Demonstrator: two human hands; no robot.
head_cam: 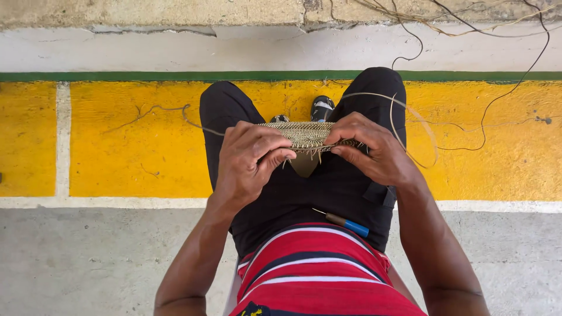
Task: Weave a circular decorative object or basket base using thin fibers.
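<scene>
Head view: person seated, looking down at lap. Left hand [249, 161] and right hand [374, 149] both pinch a flat woven fibre piece [301, 134], held edge-on above the knees, between the two hands. Left fingers [275, 153] curl tight on its left edge; right fingers closed on the right edge, thumb underneath. The piece looks like tightly coiled straw-coloured fibre, fine ribbed texture, oval or disc shape as far as I can tell; short loose fibre ends hang off its lower edge, so the weave reads as partly built, not trimmed or finished. One long pale loose strand [410, 114] loops out from the right hand over the right knee, unwoven yet. A thin tool with a blue handle [345, 223] and metal tip lies on the lap, untouched. Black trousers [304, 193], red striped shirt [316, 269], a dark shoe [321, 108] below. Rough grey concrete floor [88, 257], a yellow painted band [129, 140] with white and green lines, dry twigs [497, 23] at top right.
</scene>
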